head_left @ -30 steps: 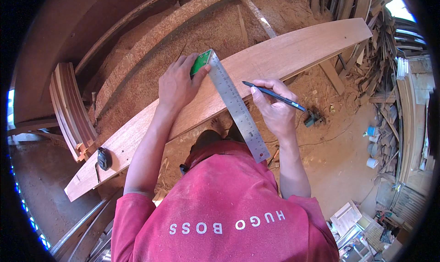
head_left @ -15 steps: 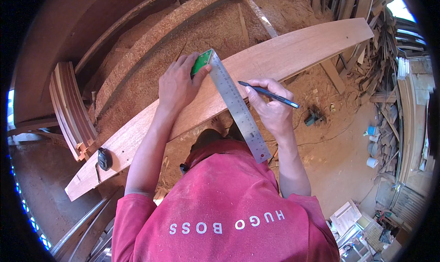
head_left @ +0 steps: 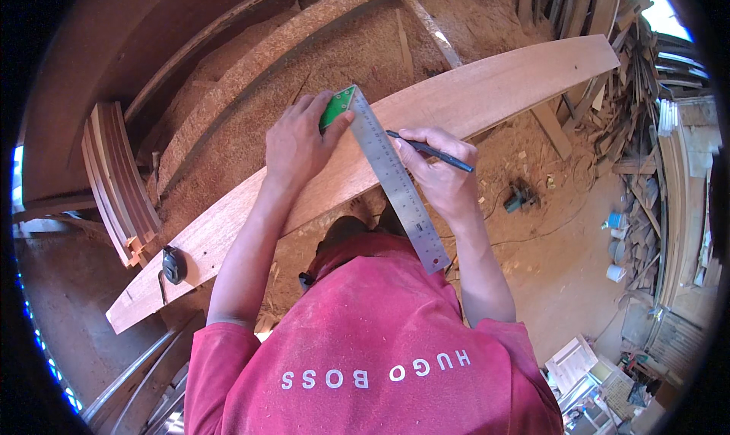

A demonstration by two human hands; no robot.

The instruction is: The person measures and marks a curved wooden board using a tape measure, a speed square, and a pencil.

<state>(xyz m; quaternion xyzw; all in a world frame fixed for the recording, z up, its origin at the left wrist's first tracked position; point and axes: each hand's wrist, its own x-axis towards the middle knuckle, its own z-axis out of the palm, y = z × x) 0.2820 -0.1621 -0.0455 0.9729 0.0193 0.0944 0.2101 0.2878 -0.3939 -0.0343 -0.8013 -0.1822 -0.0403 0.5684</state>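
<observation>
A long reddish-brown wooden plank [head_left: 502, 91] stretches from lower left to upper right in front of me. Across it lies a try square [head_left: 401, 184] with a green stock and a steel blade whose end juts out past the near edge toward my shirt. My left hand [head_left: 300, 142] grips the green stock at the plank's far edge, its thumb by the blade. In my right hand [head_left: 441, 173] is a dark pen [head_left: 445, 157], its tip close to the blade's right edge over the plank. A black tape measure [head_left: 174, 265] rests on the plank's left end.
Curved boards [head_left: 122, 180] stand stacked at the left, and a curved beam [head_left: 266, 62] lies in sawdust beyond the plank. A power tool [head_left: 518, 197] with a cord sits on the floor at right. Scrap wood [head_left: 631, 77] is piled far right, near several small pots [head_left: 616, 250].
My right hand and the pen have shifted left, bringing the tip nearer the blade. My left hand and the square have stayed nearly in place.
</observation>
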